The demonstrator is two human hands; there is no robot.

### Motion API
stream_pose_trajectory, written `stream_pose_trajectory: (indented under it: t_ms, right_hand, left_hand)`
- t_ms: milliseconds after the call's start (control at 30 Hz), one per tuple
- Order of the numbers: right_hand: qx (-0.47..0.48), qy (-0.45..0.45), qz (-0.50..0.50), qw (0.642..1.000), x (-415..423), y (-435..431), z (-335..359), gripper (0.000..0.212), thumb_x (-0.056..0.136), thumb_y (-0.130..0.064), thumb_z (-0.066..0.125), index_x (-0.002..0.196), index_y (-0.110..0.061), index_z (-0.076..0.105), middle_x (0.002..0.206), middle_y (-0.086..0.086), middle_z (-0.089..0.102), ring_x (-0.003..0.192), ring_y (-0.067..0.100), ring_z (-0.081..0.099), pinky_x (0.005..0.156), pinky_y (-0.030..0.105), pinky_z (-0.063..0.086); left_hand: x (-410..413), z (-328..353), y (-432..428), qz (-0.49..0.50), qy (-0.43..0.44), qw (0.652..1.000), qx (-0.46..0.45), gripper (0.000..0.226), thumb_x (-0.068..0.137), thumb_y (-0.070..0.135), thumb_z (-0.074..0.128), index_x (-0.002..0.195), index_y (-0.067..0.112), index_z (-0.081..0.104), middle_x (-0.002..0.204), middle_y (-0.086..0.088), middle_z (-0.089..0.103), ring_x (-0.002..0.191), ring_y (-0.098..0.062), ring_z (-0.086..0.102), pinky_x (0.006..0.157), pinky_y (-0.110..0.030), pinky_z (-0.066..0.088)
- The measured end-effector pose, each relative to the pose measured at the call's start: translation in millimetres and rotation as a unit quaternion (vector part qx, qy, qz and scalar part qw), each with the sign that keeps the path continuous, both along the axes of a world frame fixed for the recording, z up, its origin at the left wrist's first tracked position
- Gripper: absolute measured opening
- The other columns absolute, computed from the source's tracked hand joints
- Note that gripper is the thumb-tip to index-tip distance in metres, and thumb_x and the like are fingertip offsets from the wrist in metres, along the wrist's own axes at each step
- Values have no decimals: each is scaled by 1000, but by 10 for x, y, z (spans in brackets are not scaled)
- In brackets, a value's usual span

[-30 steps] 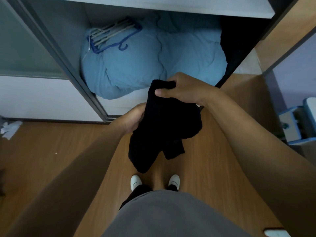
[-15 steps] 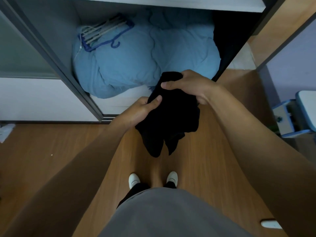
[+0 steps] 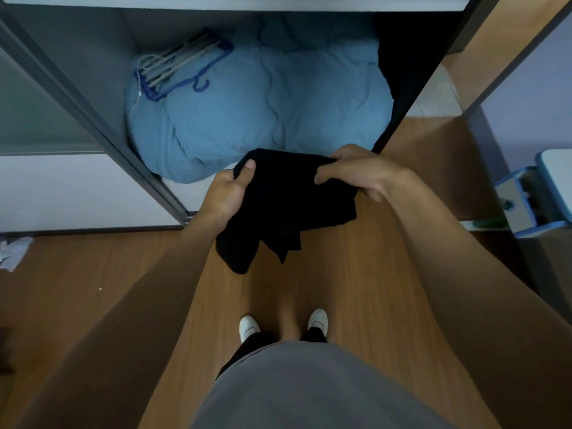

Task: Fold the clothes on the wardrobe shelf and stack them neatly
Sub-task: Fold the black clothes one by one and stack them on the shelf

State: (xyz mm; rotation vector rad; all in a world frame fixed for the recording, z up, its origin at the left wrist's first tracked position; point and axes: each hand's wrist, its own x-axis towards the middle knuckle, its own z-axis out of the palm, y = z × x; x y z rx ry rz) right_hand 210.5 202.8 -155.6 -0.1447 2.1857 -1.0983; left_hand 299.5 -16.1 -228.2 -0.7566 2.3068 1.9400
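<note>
Above the floor (image 3: 340, 274), the black garment (image 3: 288, 205) hangs bunched. Left hand (image 3: 227, 193) and right hand (image 3: 356, 171) each curl their fingers round its top edge. Folding has barely begun; next it needs shaking flat. The hands have spread apart since earlier. Beyond, bedding (image 3: 263, 113) fills the wardrobe (image 3: 102, 51).

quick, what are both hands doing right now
Left hand: grips the black garment at its left edge.
Right hand: grips the same garment at its right edge.
</note>
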Motion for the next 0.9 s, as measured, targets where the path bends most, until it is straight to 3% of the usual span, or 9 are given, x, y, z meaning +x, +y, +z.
stream_pose_trajectory:
  t_ms: [133,200,300,367,500,600,667,767,900]
  right_hand:
    - [-151,-88,-89,981,-7,-21,100,3,76,-14,76,73,-14,75,71,2,74,62,13,71,54,22,56]
    - [-273,-168,-168,932,3,-3,101,11,79,-22,77,70,-16,80,82,5,75,70,16,73,64,29,60]
    - [-472,-261,-221,813,141,3,-70,48,89,-52,62,116,-14,75,121,6,71,111,23,68,102,40,50]
    - [-481,-286,-222,799,292,-31,-254,71,91,-68,46,141,-18,56,138,7,61,127,26,58,109,44,44]
    - [-446,-278,-172,833,539,-76,-478,87,87,-79,32,151,-20,41,150,6,50,137,24,47,114,49,34]
    - [-224,-16,-142,964,549,-128,-530,42,99,-42,57,96,-2,69,97,17,71,87,26,67,83,44,55]
    - [-137,109,-128,976,511,-124,-530,43,100,-27,60,63,-9,48,66,13,52,63,27,49,61,37,41]
    - [-125,158,-85,976,429,-63,-444,46,102,-25,55,60,-15,41,61,7,42,53,22,39,52,33,29]
    - [-166,49,-120,978,342,-17,-268,36,101,-27,57,71,-7,61,69,5,67,62,17,64,64,29,50]
  left_hand:
    - [17,-3,-83,-43,-17,999,17,50,90,68,53,95,23,75,90,5,78,86,-12,74,78,-25,54]
    - [2,17,-88,-40,-7,998,57,48,90,65,56,100,22,75,97,3,78,94,-14,74,83,-26,56]
    - [-40,81,-18,21,28,986,162,35,94,53,59,102,21,71,102,3,78,96,-12,73,75,-20,57]
    - [-63,137,35,70,41,974,209,33,95,50,60,108,20,66,108,1,76,95,-10,73,73,-21,58]
    - [-97,230,71,110,55,966,228,46,97,49,57,124,11,61,113,-5,75,103,-17,72,83,-30,59]
    - [-106,252,61,130,55,963,232,41,97,49,57,115,13,64,104,-3,77,99,-18,73,76,-29,61]
    - [-102,231,33,121,37,973,195,42,94,55,57,112,18,64,101,1,77,96,-15,74,71,-25,60]
    - [-70,197,-53,105,23,985,137,39,91,61,56,98,25,68,89,8,78,87,-9,74,64,-19,57]
    - [-67,221,-138,72,25,995,70,39,93,59,56,88,25,74,86,6,78,85,-12,75,65,-18,57]
